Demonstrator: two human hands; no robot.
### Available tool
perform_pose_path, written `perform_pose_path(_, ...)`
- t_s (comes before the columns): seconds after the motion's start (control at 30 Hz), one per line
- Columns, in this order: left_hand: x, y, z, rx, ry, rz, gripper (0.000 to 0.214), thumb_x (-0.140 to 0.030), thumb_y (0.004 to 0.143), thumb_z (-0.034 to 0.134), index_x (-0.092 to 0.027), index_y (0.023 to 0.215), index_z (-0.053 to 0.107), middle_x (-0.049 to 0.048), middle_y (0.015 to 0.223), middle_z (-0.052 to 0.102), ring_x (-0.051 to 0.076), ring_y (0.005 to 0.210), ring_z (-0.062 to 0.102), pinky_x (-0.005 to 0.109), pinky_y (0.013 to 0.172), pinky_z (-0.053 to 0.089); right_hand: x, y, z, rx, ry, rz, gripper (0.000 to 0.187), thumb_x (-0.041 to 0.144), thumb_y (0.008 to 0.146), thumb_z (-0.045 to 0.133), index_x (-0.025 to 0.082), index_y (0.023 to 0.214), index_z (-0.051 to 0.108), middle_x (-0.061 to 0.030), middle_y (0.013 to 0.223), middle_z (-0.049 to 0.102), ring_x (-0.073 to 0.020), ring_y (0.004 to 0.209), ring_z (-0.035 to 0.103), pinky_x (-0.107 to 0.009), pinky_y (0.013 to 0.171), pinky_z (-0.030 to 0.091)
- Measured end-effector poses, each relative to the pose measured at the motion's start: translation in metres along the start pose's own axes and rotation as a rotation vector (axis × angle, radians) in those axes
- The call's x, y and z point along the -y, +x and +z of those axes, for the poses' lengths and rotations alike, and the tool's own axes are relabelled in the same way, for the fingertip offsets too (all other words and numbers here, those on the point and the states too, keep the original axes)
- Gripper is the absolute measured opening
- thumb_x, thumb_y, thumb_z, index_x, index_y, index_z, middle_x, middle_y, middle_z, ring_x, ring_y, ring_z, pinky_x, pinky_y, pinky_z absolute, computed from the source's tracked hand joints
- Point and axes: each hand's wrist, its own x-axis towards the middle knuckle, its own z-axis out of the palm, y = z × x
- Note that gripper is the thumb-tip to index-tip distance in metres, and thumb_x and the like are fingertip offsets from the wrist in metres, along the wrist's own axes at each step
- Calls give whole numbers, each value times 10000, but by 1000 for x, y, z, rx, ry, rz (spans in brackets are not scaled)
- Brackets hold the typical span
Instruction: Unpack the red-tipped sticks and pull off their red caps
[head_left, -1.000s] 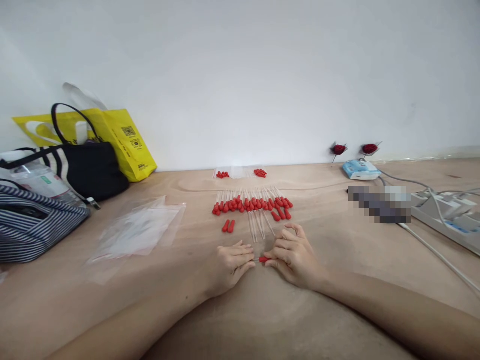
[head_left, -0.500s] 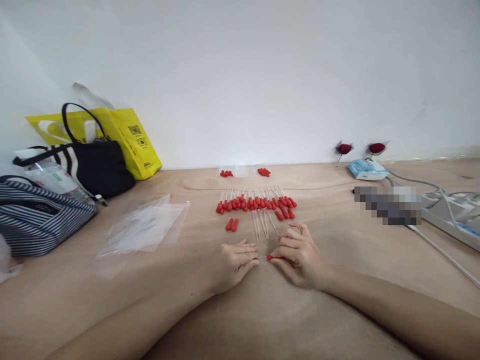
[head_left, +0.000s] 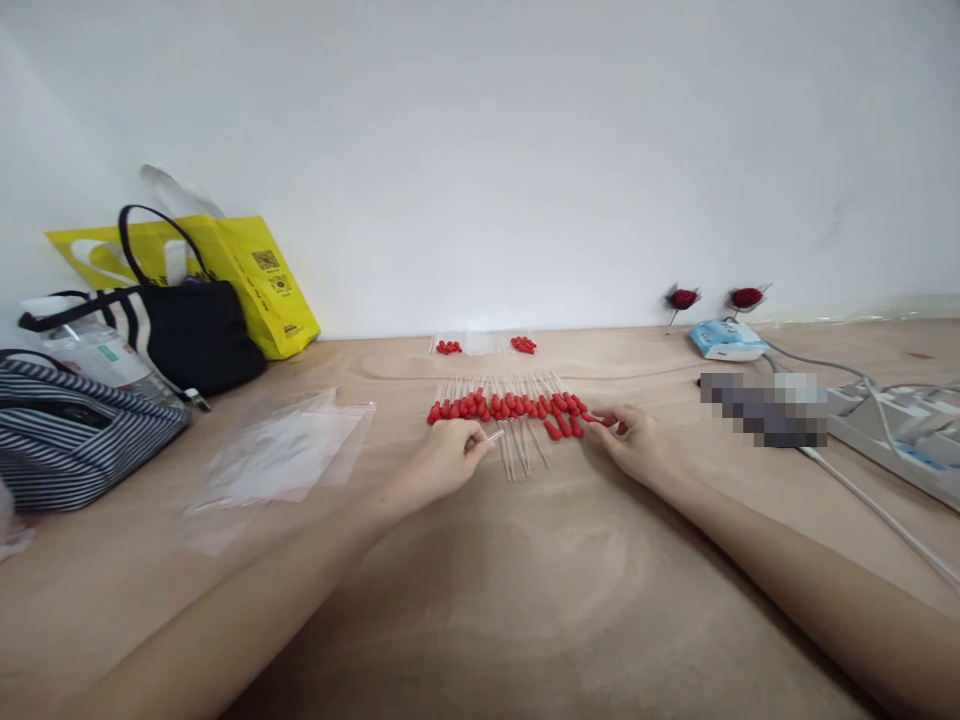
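A row of clear droppers with red rubber bulbs (head_left: 510,405) lies across the wooden tabletop (head_left: 525,590). Just in front of it are loose clear tubes (head_left: 520,452) and a few loose red bulbs (head_left: 562,428). My left hand (head_left: 448,455) rests at the row's left front, fingers curled, pinching a clear tube (head_left: 493,437) that sticks out to the right. At the right end of the row my right hand (head_left: 636,437) pinches a red-bulbed dropper (head_left: 595,418) by its fingertips.
Two small clear bags with red bulbs (head_left: 484,346) lie by the wall. Flat plastic bags (head_left: 281,455) are at left, with a striped bag (head_left: 67,430), black handbag (head_left: 184,335) and yellow bag (head_left: 255,275). A power strip (head_left: 892,425), cables and a blue-white packet (head_left: 727,340) are at right.
Both hands left the near middle, where they held one red-bulbed piece together, and reached forward and apart to the row. The left now holds a clear tube; the right holds the red-bulbed dropper.
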Motion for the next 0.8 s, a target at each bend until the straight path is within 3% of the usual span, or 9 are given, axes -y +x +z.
perform_pose_path(0.1,-4,18,-1,86,92,-136,234,-289,792,444,-156,664,589,40,616,627,162,631,595,233,557,419,-6,6,0,15,-50,130,274,322,713,508,156,902,617,-34,704,633,-126,538,522,-244,500,369)
perform_pose_path(0.23,-4,32,9,72,203,-230,152,-240,760,468,-145,764,585,107,819,651,220,806,608,280,658,441,0,8,3,52,-51,189,232,362,686,544,175,796,627,-19,667,637,-136,574,550,-236,517,362)
perform_pose_path(0.37,-2,37,20,86,209,-255,192,-223,751,463,-115,891,537,166,907,628,282,858,598,336,658,447,4,9,5,84,-18,145,260,408,737,489,204,749,649,-7,644,636,-135,556,535,-242,524,344)
perform_pose_path(0.53,-7,43,27,111,184,-296,199,-191,748,448,-93,909,512,186,844,630,283,816,615,314,594,445,6,21,8,-13,-88,52,281,421,755,478,211,783,662,-25,744,646,-161,679,548,-268,610,341)
perform_pose_path(0.8,-6,41,29,99,77,-260,155,-249,805,427,-116,845,494,56,529,594,191,568,619,258,541,425,20,39,23,-44,-335,-141,259,448,739,518,250,779,680,-43,798,606,-205,818,492,-338,696,277)
